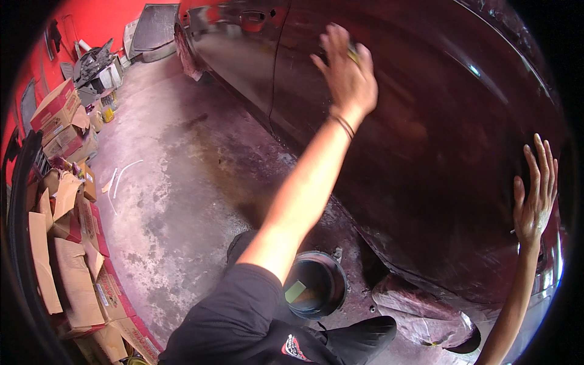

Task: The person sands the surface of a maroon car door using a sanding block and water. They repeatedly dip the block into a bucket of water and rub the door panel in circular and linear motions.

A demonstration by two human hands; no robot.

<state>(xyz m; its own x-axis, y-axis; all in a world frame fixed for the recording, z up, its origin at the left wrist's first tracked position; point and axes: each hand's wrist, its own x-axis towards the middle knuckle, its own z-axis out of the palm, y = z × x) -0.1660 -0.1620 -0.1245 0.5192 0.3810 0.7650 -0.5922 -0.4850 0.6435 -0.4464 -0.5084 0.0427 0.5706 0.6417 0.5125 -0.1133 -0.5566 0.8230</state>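
Dark maroon car door (pixel 420 158) filled the right half of the view, its glossy, smeared surface curving away toward the upper right, with a vertical seam parting it from the neighbouring door panel (pixel 237 61), which bore a handle (pixel 252 20). Against the upper part of the door lay the left hand (pixel 350 79), slightly blurred, its fingers stretched out; it held a yellow-green pad (pixel 353 56), of which only a sliver showed beside the thumb, the rest being hidden. Two thin dark bands (pixel 343 125) circled that wrist. Far to the right, the right hand (pixel 535 198) was open, palm toward the bodywork, with its fingers extended and its thumb apart. Below the left forearm, near the lower edge of the door, stood a dark round bucket (pixel 345 286) with a flat green rectangular block (pixel 295 291) inside. To the bucket's right, a wheel covered in crumpled sheeting (pixel 420 310) sat under the bodywork. On the stained concrete floor (pixel 158 182), white strips (pixel 117 182) lay near open cardboard boxes (pixel 76 280) along the left side, and a yellow container (pixel 108 114) stood farther back, near the red wall (pixel 115 18).
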